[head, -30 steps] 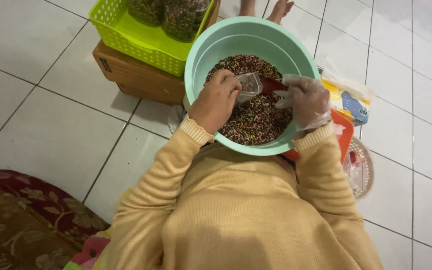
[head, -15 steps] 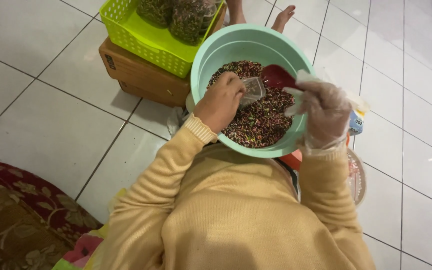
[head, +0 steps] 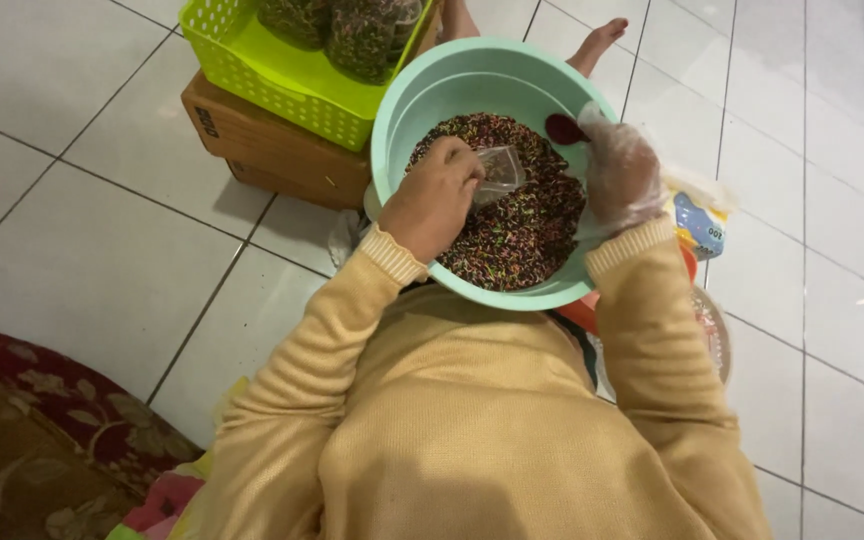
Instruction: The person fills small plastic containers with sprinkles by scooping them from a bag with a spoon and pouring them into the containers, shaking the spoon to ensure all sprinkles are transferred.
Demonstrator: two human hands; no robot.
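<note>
Clear bag (head: 500,172) in left grip (head: 437,195)

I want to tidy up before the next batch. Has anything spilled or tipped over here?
Nothing stands out. The multicoloured sprinkles all sit inside the teal bowl, none on the floor tiles. The green basket rests level on its box.

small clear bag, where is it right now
In the head view the small clear bag sits inside the mint bowl, above the multicoloured sprinkles, pinched by the left hand, with the gloved right hand just to its right.
</note>
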